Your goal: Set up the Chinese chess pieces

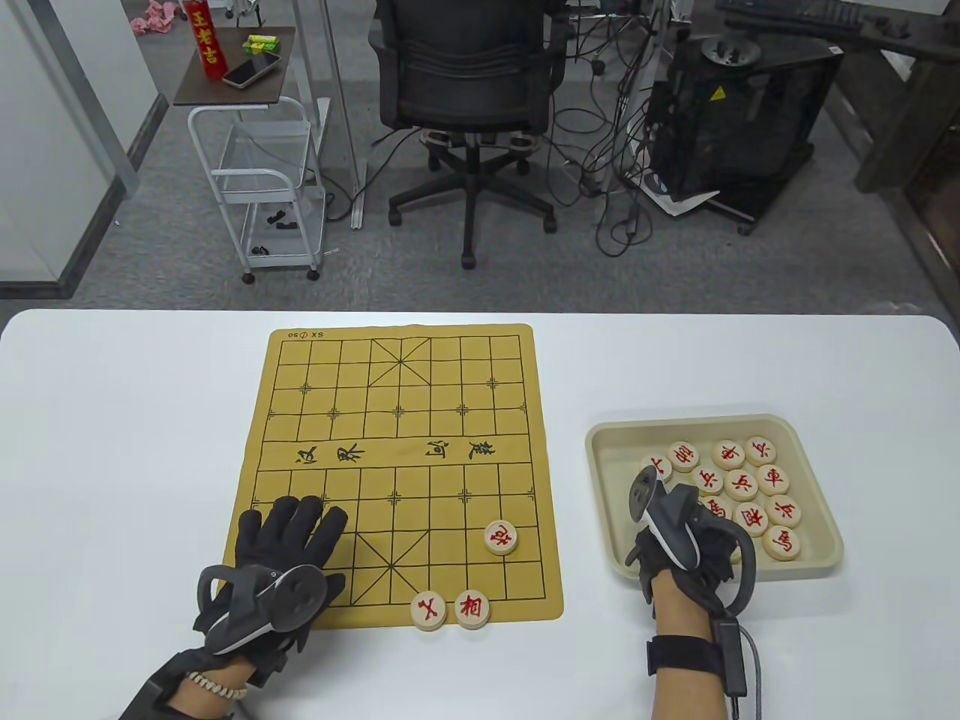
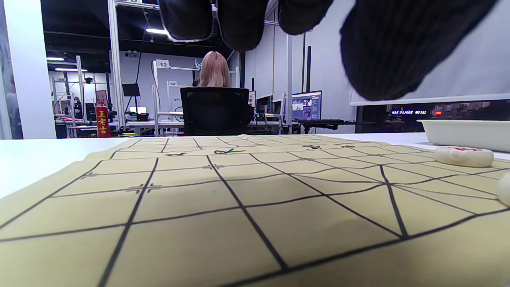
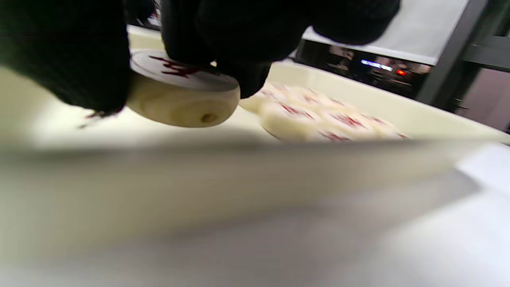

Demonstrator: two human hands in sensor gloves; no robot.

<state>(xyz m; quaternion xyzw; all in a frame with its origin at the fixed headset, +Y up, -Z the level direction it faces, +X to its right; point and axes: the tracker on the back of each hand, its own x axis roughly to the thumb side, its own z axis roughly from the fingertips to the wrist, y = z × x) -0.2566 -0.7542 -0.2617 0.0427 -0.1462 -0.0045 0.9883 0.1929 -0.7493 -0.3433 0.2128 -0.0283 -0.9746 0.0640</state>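
- I see a white worktop (image 1: 112,450) from above, with a tan Chinese chess board (image 1: 397,420) laid flat at its centre.
- My left hand (image 1: 289,536) rests flat on the board's corner at 7 o'clock, its grip released, fingers straight and spread.
- Three wooden pieces with red characters sit on the board. One piece (image 1: 500,537) stands at 5 o'clock of the board's centre. Two more, a left piece (image 1: 428,610) and a right piece (image 1: 473,608), sit touching side by side on the near edge at 6 o'clock.
- A beige tray (image 1: 814,465) lies on the worktop at 3 o'clock of the board, well apart from it, holding a cluster of red-marked pieces (image 1: 750,487).
- My right hand (image 1: 686,544) reaches into the tray's near left part. The right wrist view shows its grip grasping one held piece (image 3: 183,93) between fingertips (image 3: 235,75), lifted off the tray floor, beside the others.
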